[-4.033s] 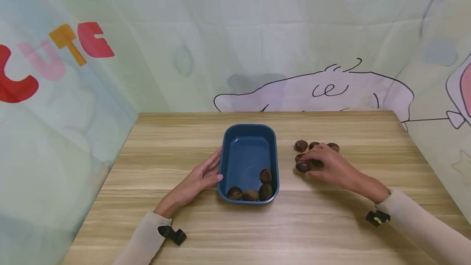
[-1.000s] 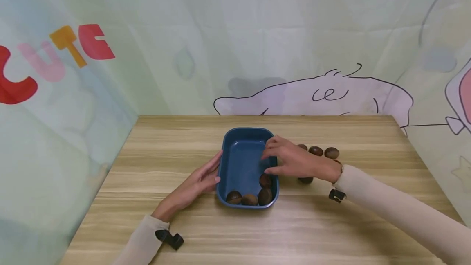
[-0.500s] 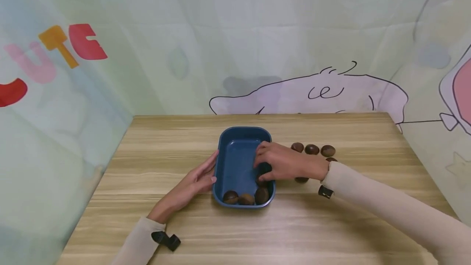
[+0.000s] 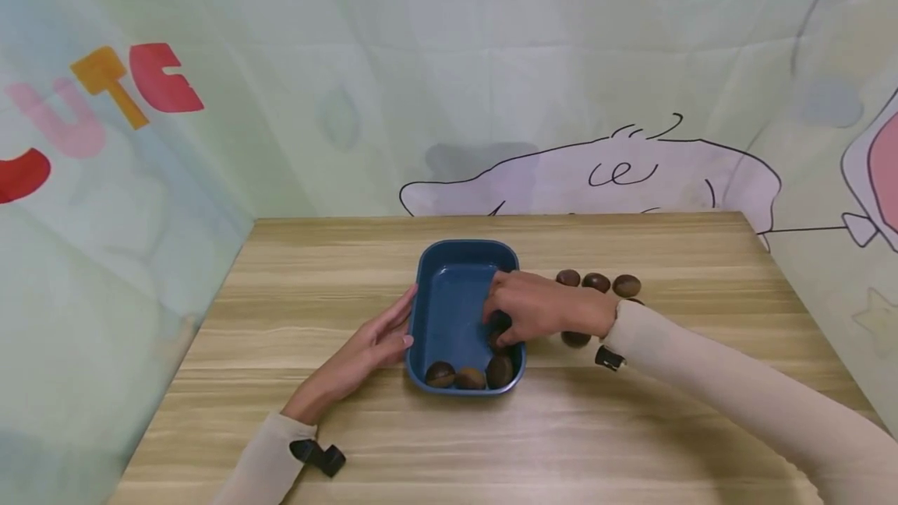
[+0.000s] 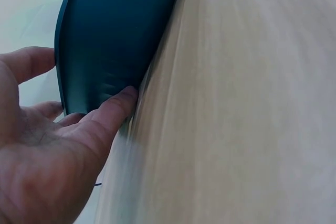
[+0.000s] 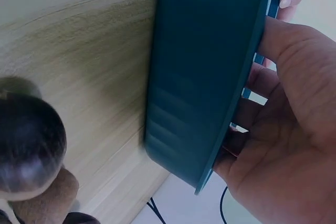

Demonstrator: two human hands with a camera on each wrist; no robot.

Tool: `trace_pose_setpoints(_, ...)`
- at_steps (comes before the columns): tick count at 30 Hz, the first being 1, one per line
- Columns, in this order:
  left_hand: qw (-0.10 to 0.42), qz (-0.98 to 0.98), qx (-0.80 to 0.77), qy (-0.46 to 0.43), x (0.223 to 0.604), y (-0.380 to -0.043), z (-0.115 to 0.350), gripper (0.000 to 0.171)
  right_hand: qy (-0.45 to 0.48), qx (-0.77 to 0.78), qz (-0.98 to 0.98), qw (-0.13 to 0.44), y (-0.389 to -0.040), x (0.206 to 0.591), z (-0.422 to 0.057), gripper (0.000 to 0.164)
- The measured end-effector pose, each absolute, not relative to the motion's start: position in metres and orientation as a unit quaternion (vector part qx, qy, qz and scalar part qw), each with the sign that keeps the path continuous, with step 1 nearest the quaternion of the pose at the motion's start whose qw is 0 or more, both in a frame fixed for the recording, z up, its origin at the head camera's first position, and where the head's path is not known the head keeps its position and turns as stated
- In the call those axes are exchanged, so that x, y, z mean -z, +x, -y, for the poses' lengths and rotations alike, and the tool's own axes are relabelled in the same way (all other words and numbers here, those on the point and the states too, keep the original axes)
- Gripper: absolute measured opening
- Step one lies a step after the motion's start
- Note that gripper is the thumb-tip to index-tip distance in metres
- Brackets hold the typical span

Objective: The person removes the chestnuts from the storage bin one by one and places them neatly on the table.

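Note:
A dark blue rectangular tray (image 4: 454, 318) sits on the table. My left hand (image 4: 365, 353) rests along its left wall, fingers extended; the left wrist view shows the thumb (image 5: 113, 111) low against the outer wall. Over the right rim reaches my right hand (image 4: 536, 306), its curled fingers and thumb around a dark chestnut (image 4: 500, 323) down inside the tray, mostly hidden by the hand. Along the near end lie a left chestnut (image 4: 440, 374), a lighter middle one and a chestnut in the right corner (image 4: 500, 371). One more, just above the corner, is partly covered by the thumb.
Right of the tray, several loose chestnuts (image 4: 596, 282) lie on the wooden table (image 4: 337, 256), some partly behind the right wrist and forearm. A large dark chestnut (image 6: 29, 145) shows close in the right wrist view. A printed curtain (image 4: 316, 100) hangs behind the table.
The right hand has moved left from the loose chestnuts to the tray, then down inside it with a chestnut. The left hand has stayed at the tray's left side.

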State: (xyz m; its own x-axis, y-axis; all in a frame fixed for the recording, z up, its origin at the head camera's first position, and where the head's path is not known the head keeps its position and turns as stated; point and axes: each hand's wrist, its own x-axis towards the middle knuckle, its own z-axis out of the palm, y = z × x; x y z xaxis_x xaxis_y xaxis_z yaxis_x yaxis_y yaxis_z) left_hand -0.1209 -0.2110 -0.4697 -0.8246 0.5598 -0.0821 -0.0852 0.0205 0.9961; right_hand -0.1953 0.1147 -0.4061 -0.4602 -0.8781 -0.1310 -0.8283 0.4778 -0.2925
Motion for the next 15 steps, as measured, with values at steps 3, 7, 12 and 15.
trace_pose_setpoints(3,0.238,-0.672,-0.679,0.177,0.47,-0.12,0.212,0.079,-0.495,0.107,-0.85,0.144,-0.195,0.407,-0.112,0.028)
trace_pose_setpoints(7,0.238,-0.673,-0.677,0.18,0.469,-0.121,0.211,0.079,-0.48,0.154,-0.848,0.163,-0.194,0.406,-0.114,0.027)
trace_pose_setpoints(12,0.238,-0.673,-0.677,0.181,0.469,-0.121,0.21,0.079,-0.501,0.207,-0.824,0.165,-0.19,0.409,-0.112,0.028)
trace_pose_setpoints(15,0.239,-0.67,-0.679,0.179,0.47,-0.121,0.211,0.079,-0.522,0.222,-0.806,0.169,-0.185,0.412,-0.106,0.029)
